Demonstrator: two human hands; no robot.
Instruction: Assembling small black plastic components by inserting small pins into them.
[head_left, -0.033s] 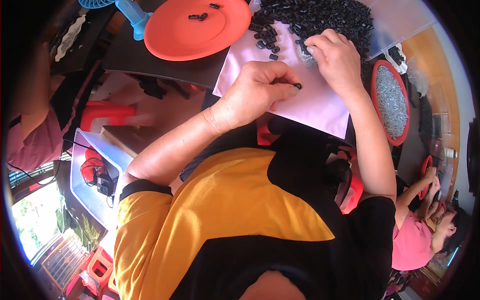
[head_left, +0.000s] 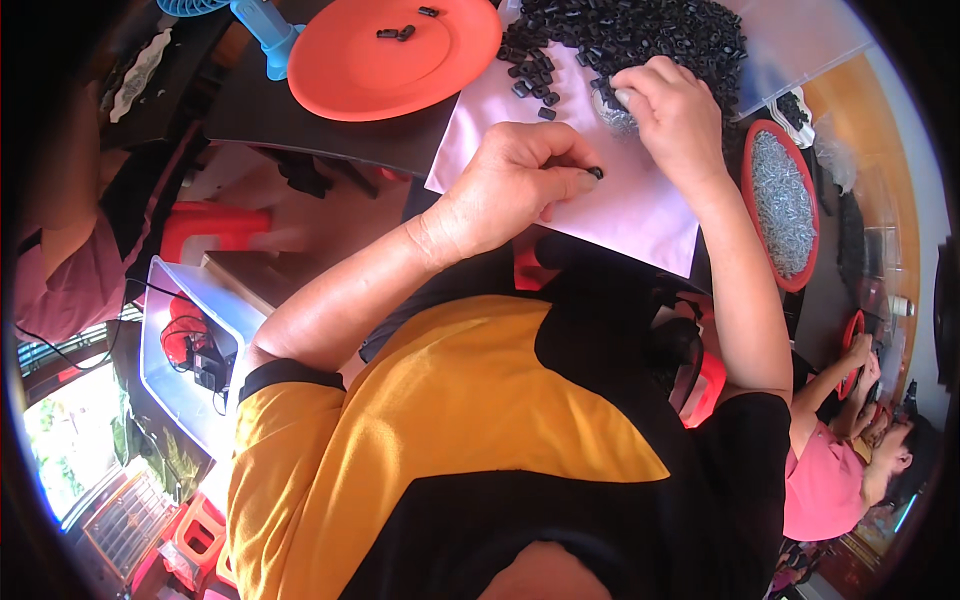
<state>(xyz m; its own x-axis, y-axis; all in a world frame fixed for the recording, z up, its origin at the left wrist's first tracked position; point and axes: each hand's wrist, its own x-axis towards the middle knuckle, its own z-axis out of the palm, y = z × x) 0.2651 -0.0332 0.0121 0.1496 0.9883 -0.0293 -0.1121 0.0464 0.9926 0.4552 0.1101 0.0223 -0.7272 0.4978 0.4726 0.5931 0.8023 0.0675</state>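
My left hand (head_left: 520, 185) rests over a pink sheet (head_left: 630, 220), pinching a small black part (head_left: 596, 172) between thumb and fingertips. My right hand (head_left: 675, 110) is further back, its fingers curled down onto a little pile of silvery screws (head_left: 618, 112) at the near edge of a big heap of black parts (head_left: 640, 35). Whether those fingers hold anything is hidden. An orange plate (head_left: 380, 80) to the left of the sheet carries three black parts (head_left: 395, 33).
A red oval tray of silvery screws (head_left: 782, 205) lies to the right. A blue fan stand (head_left: 262, 25) is behind the plate. Left and lower sit a red stool (head_left: 205, 225) and a clear box (head_left: 175, 350). A person in pink (head_left: 830, 470) works at lower right.
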